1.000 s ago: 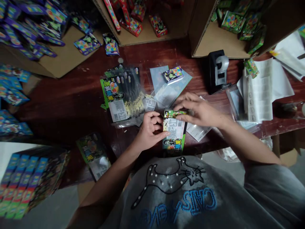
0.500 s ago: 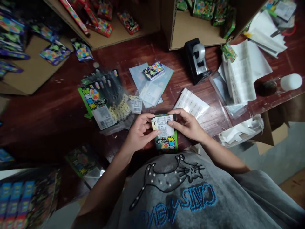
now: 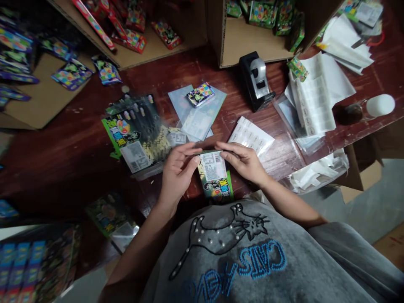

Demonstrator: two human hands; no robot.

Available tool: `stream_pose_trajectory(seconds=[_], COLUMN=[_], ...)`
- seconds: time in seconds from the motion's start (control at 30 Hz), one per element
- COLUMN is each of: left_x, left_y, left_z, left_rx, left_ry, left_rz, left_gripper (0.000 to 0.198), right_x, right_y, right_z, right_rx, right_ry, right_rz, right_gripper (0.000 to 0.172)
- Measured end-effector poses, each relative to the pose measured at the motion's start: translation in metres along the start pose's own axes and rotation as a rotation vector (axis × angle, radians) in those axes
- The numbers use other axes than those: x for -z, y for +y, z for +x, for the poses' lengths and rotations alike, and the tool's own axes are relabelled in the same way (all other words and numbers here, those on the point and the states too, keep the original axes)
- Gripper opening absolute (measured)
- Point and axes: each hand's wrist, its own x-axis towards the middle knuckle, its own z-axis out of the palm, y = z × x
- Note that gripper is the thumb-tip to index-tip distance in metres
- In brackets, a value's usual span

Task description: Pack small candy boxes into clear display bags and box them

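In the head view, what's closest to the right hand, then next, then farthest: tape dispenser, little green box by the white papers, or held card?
1. Held card: touching the right hand, on its left.
2. Tape dispenser: ahead.
3. Little green box: ahead and right.

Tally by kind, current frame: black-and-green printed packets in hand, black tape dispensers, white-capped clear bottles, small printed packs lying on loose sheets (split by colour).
Held black-and-green printed packet: 1
Black tape dispenser: 1
White-capped clear bottle: 1
Small purple-and-black pack: 1
Small green pack: 1
Total: 5
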Motion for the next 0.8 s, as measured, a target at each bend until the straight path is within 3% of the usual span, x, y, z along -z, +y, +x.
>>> stream_pose_trajectory(seconds=[0.1,0.27,0.4,0.5,0.6,0.7,0.8], left_x=[0.003,0.005,0.010,0.014,0.014,0.008,0.000], left_y=[0.013,0.034,0.039,0.034,0.024,0.014,0.008], left_z=[0.006,0.018,0.022,0.023,0.027,0.037,0.050], left_rx=[0.018,0.129,0.181,0.121,0.034,-0.011,-0.002], left_ry=[-0.087,-0.105,-0.158,-0.254,-0.277,-0.302,-0.371], left_rz=[0.098,0.092,0.127,0.095,0.093,0.110,0.105], left_gripper=[0.021,0.024,0.023,0.021,0.016,0.013,0.014], right_x=[0.004,0.004,0.008,0.017,0.033,0.055,0.075], right_y=[-0.009,-0.020,-0.022,-0.021,-0.017,-0.004,0.016], right_z=[0.006,0.021,0.025,0.020,0.018,0.026,0.044], right_rx=[-0.060,-0.251,-0.301,-0.257,-0.071,0.057,-0.055], right_ry=[-0.023,0.008,-0.048,-0.123,-0.170,0.077,0.316], right_rz=[0.014,0.105,0.125,0.091,-0.079,-0.487,-0.901], right_gripper=[0.020,0.038,0.043,0.039,0.038,0.040,0.043])
